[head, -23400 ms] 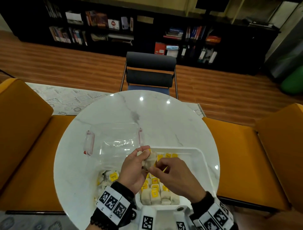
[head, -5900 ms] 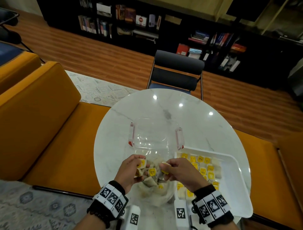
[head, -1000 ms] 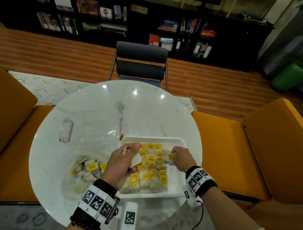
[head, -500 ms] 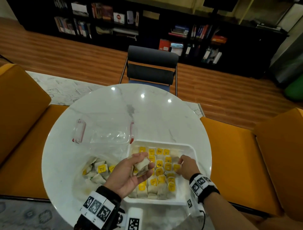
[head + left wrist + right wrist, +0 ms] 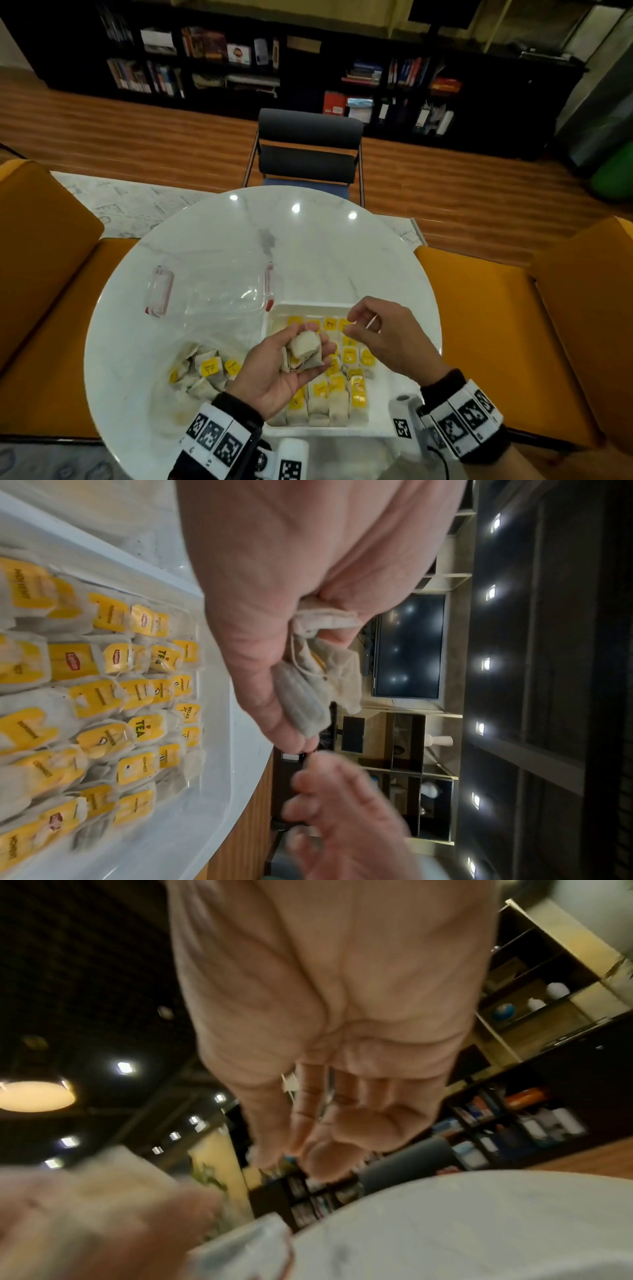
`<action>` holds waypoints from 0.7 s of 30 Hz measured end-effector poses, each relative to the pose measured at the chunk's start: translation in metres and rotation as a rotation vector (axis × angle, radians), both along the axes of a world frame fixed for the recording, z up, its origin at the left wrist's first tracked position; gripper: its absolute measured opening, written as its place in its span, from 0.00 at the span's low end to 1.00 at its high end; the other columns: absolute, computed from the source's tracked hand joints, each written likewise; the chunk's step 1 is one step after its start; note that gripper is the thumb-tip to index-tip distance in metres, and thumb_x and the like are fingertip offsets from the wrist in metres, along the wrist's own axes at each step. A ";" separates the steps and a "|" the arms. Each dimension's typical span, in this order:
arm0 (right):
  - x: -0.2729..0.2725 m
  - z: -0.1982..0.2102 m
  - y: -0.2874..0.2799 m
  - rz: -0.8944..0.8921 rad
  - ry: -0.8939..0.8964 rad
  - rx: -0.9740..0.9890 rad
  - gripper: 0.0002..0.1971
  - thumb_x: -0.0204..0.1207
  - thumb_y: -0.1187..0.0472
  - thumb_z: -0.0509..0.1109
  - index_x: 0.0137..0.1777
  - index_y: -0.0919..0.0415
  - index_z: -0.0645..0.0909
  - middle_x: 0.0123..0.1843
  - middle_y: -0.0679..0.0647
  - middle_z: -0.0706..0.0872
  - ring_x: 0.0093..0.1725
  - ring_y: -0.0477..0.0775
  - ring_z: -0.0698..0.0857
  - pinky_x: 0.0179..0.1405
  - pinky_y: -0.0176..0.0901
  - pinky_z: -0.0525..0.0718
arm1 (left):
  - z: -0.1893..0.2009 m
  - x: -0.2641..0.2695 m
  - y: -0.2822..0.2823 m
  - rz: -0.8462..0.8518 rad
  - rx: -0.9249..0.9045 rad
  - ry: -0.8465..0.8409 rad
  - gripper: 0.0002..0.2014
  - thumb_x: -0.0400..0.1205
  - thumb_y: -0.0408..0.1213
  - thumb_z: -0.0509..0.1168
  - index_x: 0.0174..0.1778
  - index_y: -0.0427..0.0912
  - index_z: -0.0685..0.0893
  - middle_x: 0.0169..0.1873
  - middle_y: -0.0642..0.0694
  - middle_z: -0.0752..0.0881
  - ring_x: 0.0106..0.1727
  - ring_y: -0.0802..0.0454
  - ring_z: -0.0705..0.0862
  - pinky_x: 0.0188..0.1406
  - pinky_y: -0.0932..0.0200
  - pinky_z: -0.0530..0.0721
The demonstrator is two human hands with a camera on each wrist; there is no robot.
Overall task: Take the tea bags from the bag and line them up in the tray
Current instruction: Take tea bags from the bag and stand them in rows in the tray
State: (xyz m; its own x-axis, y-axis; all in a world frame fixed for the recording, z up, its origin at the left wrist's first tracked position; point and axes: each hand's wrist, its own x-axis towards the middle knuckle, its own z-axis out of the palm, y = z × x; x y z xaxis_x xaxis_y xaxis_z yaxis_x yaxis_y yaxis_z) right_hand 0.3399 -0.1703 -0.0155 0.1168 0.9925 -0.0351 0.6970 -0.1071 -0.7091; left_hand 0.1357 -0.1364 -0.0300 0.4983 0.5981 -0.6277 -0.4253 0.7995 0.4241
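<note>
My left hand [image 5: 308, 342] lies palm up over the near left part of the white tray [image 5: 308, 306], its fingers curled round a few beige tea bags [image 5: 303, 353]. The left wrist view shows the thumb pressing these tea bags [image 5: 308, 696] into the palm. My right hand [image 5: 352, 325] hovers just right of them above the tray. Its fingers are loosely curled, and I see nothing in them in the right wrist view [image 5: 298, 1161]. Rows of yellow-tagged tea bags [image 5: 342, 377] fill the tray [image 5: 219, 723]. More tea bags [image 5: 205, 370] lie in the clear plastic bag [image 5: 212, 308] to the left.
Everything sits on a round white marble table [image 5: 325, 246]. A dark chair [image 5: 310, 147] stands at its far side. Orange benches flank it on the left [image 5: 41, 274] and right [image 5: 513, 325]. The bag has red handles [image 5: 159, 291].
My left hand has turned palm up with the tea bags in it. My right hand has lifted off the tray's rows and come towards the left hand.
</note>
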 end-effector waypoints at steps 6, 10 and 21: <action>-0.024 0.009 -0.014 0.351 -0.073 0.036 0.14 0.72 0.55 0.78 0.58 0.45 0.86 0.50 0.40 0.79 0.40 0.39 0.81 0.47 0.45 0.85 | 0.007 0.012 -0.005 -0.128 0.063 0.023 0.20 0.91 0.42 0.54 0.59 0.29 0.84 0.49 0.29 0.90 0.45 0.38 0.92 0.46 0.44 0.91; -0.014 0.017 -0.013 0.285 0.003 0.061 0.07 0.78 0.53 0.73 0.47 0.53 0.91 0.40 0.46 0.87 0.37 0.43 0.83 0.44 0.43 0.82 | 0.007 0.013 -0.007 -0.177 0.083 0.053 0.19 0.91 0.42 0.55 0.60 0.31 0.85 0.46 0.32 0.90 0.42 0.40 0.91 0.47 0.43 0.90; 0.000 0.050 -0.018 0.083 0.504 -0.073 0.14 0.86 0.55 0.65 0.45 0.65 0.84 0.33 0.60 0.87 0.34 0.56 0.80 0.34 0.46 0.76 | 0.009 0.020 0.000 -0.272 0.150 0.184 0.13 0.72 0.49 0.74 0.34 0.41 0.84 0.28 0.46 0.80 0.22 0.54 0.75 0.16 0.64 0.70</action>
